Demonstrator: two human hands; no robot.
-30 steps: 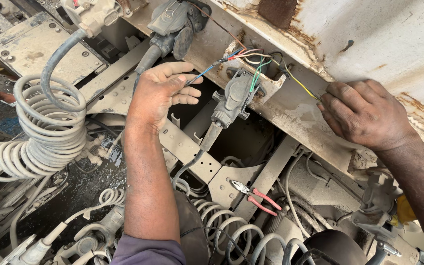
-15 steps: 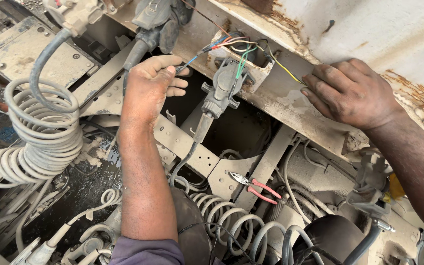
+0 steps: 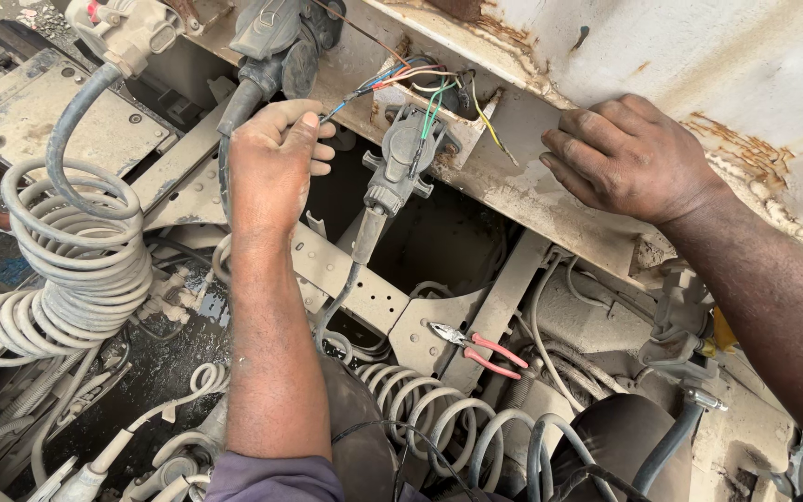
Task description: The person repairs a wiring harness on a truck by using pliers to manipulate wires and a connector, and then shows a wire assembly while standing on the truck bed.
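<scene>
The rusty cream metal beam (image 3: 550, 177) bears the flat, spread, empty right hand (image 3: 629, 158); the left hand (image 3: 276, 158) pinches one thin blue wire (image 3: 350, 100) beside one hanging grey plug socket (image 3: 401, 158); tugging might snap it; one pair of red-handled pliers (image 3: 480, 349) lies below; roughly five loose wires.

Light: bright, even daylight from above me, soft shadows.
Glare: pale panel (image 3: 699, 56) near washed out.
Shade: dark recess below.
Focus: sharp, slight edge stretch.
</scene>
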